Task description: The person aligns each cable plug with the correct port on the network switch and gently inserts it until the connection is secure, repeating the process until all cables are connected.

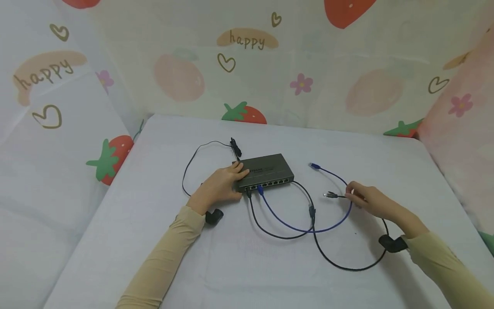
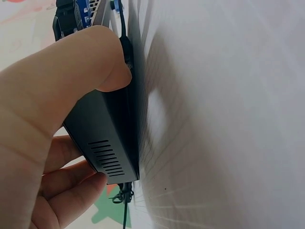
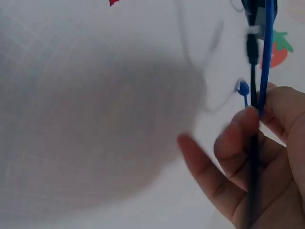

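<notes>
A dark grey network switch (image 1: 270,166) has a row of ports along its front. My left hand (image 1: 221,184) grips its left end, with thumb and fingers on opposite sides of the vented casing (image 2: 106,157). A blue Ethernet cable (image 1: 287,224) and a black one are plugged into the front, toward the left. My right hand (image 1: 368,201) is raised to the right of the switch and pinches a black Ethernet cable (image 3: 253,78) just behind its plug (image 1: 330,195). The blue cable (image 3: 268,52) also runs through these fingers, and its loose plug (image 1: 315,166) points away beyond them.
Another black plug (image 1: 311,211) lies in front of the switch, where the cables cross. A black cable loop (image 1: 349,269) curves toward the right wrist. Behind the switch is a tied black cord bundle (image 1: 236,148), and a thin cord (image 1: 184,174) arcs left on the white tabletop (image 1: 247,279).
</notes>
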### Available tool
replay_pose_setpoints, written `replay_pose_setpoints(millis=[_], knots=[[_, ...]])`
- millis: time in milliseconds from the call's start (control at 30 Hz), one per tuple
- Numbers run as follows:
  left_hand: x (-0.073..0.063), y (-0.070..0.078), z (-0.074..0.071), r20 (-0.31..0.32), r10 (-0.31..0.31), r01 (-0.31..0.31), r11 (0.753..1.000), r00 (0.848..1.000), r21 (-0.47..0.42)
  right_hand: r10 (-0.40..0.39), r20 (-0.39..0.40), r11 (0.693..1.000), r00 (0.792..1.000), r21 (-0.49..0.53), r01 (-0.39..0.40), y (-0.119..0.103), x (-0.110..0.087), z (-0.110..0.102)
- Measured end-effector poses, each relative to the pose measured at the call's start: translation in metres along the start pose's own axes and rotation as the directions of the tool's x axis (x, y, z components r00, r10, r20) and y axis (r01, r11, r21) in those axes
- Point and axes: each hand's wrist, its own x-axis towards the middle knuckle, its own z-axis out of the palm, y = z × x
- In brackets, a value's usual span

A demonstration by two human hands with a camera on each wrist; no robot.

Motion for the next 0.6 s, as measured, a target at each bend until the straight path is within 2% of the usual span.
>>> replay_pose_setpoints(millis=[167, 367, 600], knots=[[0.000, -0.001, 0.000, -0.007, 0.004, -0.004, 1.000, 1.000, 0.004, 0.010, 0.003, 0.999, 1.000, 0.050, -0.010, 0.004, -0.004, -0.002], [0.000, -0.002, 0.001, -0.022, 0.010, -0.010, 1.000, 1.000, -0.004, 0.002, -0.023, 1.000, 1.000, -0.016, -0.002, 0.007, -0.010, -0.010], [0.001, -0.002, 0.001, -0.031, 0.026, -0.026, 1.000, 0.999, -0.005, -0.018, 0.032, 0.995, 0.999, -0.099, 0.021, 0.010, -0.019, -0.020]])
